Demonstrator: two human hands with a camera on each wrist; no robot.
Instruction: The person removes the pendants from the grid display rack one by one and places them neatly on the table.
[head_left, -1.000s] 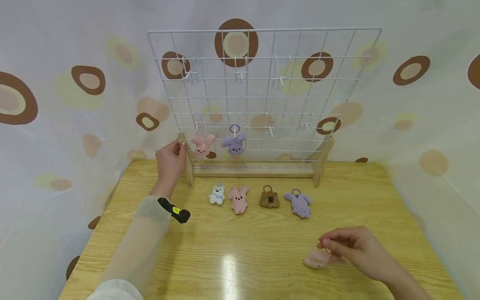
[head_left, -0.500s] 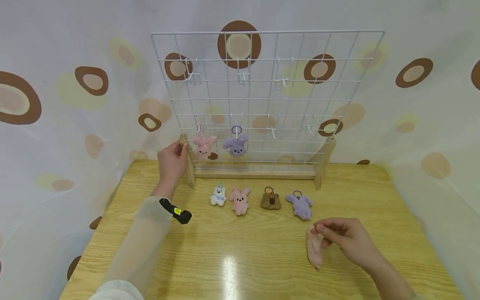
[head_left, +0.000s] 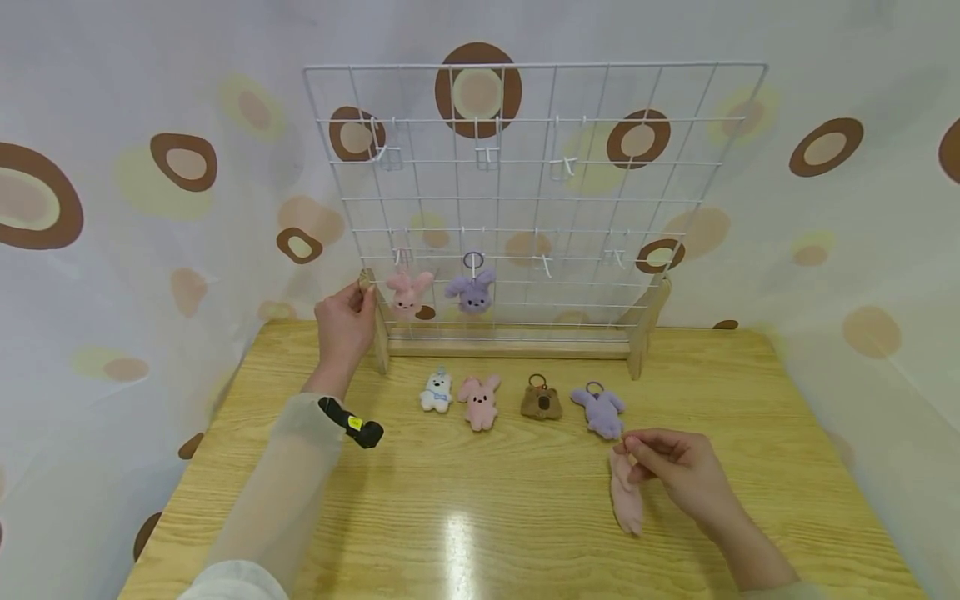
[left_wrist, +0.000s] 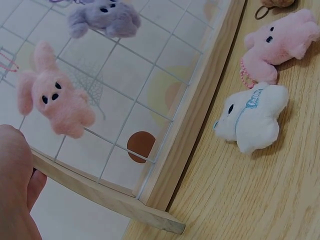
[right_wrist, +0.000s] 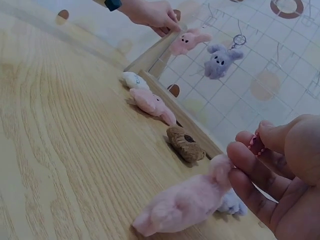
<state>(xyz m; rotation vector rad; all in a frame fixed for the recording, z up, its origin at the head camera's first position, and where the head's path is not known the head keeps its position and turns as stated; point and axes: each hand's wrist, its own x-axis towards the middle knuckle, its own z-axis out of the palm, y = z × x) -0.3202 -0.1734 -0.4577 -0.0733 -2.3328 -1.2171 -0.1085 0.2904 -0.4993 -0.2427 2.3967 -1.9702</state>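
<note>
A pink plush charm (head_left: 627, 498) is being held by its bead chain (right_wrist: 258, 143), which is being pinched by the thumb and fingers of the right hand (head_left: 678, 475); whether its lower end is touching the table (head_left: 540, 533) cannot be told; well apart, the top of the left wooden post (head_left: 381, 337) is being gripped by the left hand (head_left: 347, 318); on lower hooks of the white wire grid (head_left: 525, 199), a pink rabbit (head_left: 407, 296) and a purple rabbit (head_left: 475, 294) are being borne side by side; before it, a white bear (head_left: 437, 393), a second pink rabbit (head_left: 480, 404), a brown animal (head_left: 542, 404) and a lilac plush (head_left: 602, 413) are being supported in a row by the wood-grained tabletop; behind, a pale cloth (head_left: 247, 192) with brown-ringed spots is being displayed.
</note>
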